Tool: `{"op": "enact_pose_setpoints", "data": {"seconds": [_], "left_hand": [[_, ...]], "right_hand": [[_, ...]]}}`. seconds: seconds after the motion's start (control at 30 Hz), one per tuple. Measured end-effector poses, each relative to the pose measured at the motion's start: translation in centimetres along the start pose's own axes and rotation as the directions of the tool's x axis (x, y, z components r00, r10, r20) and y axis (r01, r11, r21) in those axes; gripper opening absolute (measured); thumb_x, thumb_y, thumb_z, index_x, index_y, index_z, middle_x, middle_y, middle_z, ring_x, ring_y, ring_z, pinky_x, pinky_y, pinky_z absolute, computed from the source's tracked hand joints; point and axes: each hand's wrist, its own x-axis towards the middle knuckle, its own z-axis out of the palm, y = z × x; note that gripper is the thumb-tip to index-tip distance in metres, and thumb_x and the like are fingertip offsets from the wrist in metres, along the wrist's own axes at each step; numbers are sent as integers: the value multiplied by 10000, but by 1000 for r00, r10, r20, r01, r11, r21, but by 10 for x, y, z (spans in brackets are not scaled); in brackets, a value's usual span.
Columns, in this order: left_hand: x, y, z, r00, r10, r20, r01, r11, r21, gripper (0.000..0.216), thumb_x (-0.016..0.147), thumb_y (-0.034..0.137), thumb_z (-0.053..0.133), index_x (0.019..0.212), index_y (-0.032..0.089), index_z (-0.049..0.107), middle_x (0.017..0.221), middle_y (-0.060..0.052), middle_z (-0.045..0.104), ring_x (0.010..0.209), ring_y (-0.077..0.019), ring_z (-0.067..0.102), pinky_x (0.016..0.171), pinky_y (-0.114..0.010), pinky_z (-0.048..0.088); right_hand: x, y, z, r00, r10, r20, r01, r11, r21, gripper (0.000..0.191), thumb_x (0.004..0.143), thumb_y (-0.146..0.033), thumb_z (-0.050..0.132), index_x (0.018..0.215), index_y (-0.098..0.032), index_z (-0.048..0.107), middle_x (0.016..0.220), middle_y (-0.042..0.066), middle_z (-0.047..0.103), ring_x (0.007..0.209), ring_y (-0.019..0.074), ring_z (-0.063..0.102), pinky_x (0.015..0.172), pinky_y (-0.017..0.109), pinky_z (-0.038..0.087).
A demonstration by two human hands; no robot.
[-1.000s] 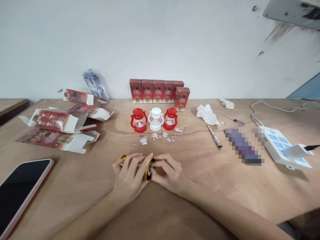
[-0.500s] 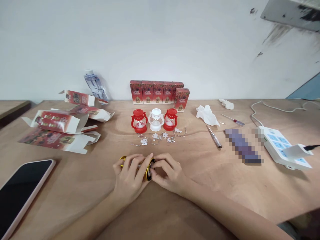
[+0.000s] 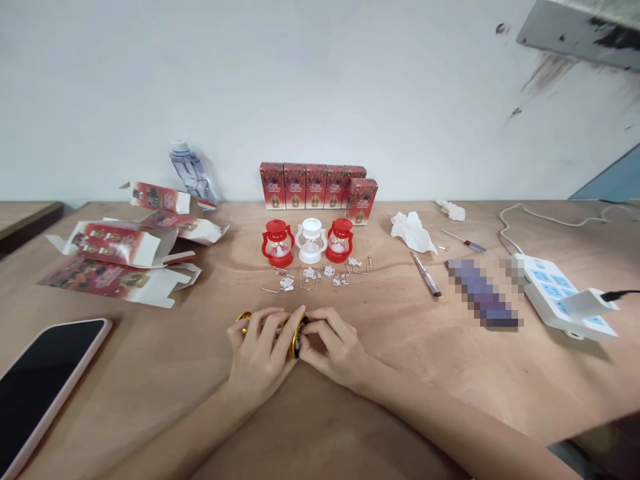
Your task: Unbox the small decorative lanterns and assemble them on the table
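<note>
My left hand (image 3: 261,353) is wrapped round a gold lantern (image 3: 295,347) lying on its side, low over the front of the table. The lantern's round base faces right, and its top shows at the left past my fingers. My right hand (image 3: 336,347) has its fingertips pinched at the dark underside of that base; what they grip there is hidden. Beyond my hands stand a red lantern (image 3: 277,244), a white lantern (image 3: 311,241) and another red lantern (image 3: 339,241). Small white parts and bent wires (image 3: 309,275) lie in front of them.
Red boxes (image 3: 316,187) stand along the wall. Opened cartons (image 3: 120,243) and a bottle (image 3: 193,173) are at the left, with a phone (image 3: 45,393) nearer. Rightward lie crumpled tissue (image 3: 413,232), two screwdrivers (image 3: 426,275), a partly blurred dark object (image 3: 483,292) and a power strip (image 3: 550,283).
My right fingertips have shifted slightly left, closer against the lantern's base. My left hand keeps its hold. The whole view has moved a little.
</note>
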Motion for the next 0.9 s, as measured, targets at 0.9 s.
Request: {"op": "enact_pose_setpoints", "data": {"seconds": [0.9], "left_hand": [[1,-2,2,1000,-19,-22,20,999,40,345,906,208,452,1234,172,556,869,-80,666,851,-227,586,730,-365,276]], "right_hand": [[-1,1,10,997,29,-72,-31,999,-23,108,810,-100,523,847,-172,593,841,76,647,758,137,667,668,202,559]]}}
